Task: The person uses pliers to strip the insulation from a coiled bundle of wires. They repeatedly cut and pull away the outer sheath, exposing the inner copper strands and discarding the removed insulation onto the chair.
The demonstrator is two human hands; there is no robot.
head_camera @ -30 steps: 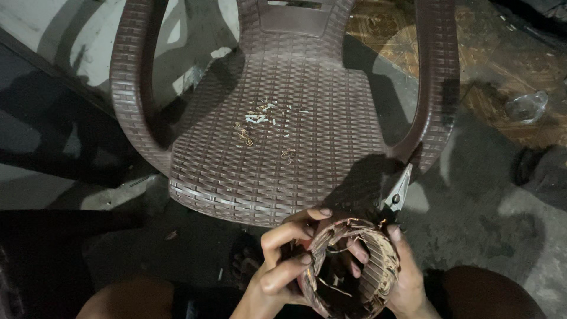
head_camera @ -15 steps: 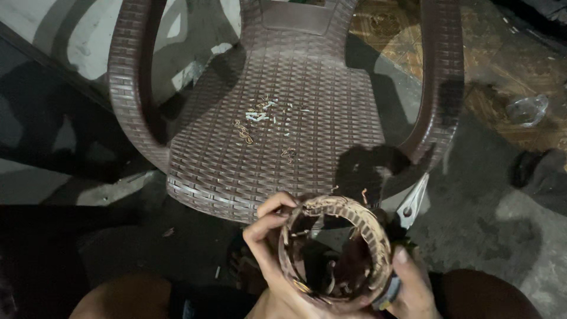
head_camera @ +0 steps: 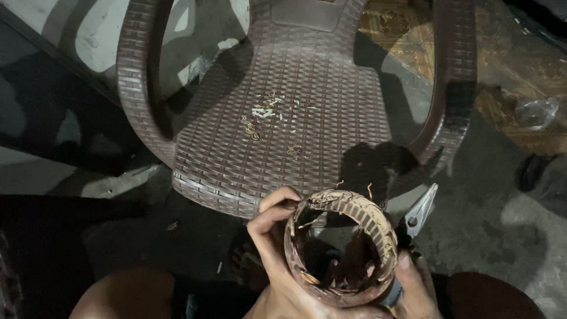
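A brown plastic chair with a woven pattern is seen from above, filling the upper middle of the view; its seat front edge lies just above the hands, and its two armrests close off the seat at left and right. The seat is mostly bare, so open room is left across it. Grey concrete floor is seen around the chair, open at the right between the chair leg and a dark object at the right edge (too dim to tell what it is).

Below the seat edge, a ring-shaped wound metal core is held upright on its side, with its hollow facing the camera and copper wire strands sticking out along its rim. It is gripped by the left hand, whose fingers are curled closed over the upper left rim. The right hand is closed against the core's lower right side and around the handles of a pair of pliers, whose metal nose points up and right, just beside the core.

A crushed clear plastic bottle lies on the floor at the right, well apart from the hands. Small wire scraps are scattered on the middle of the seat.
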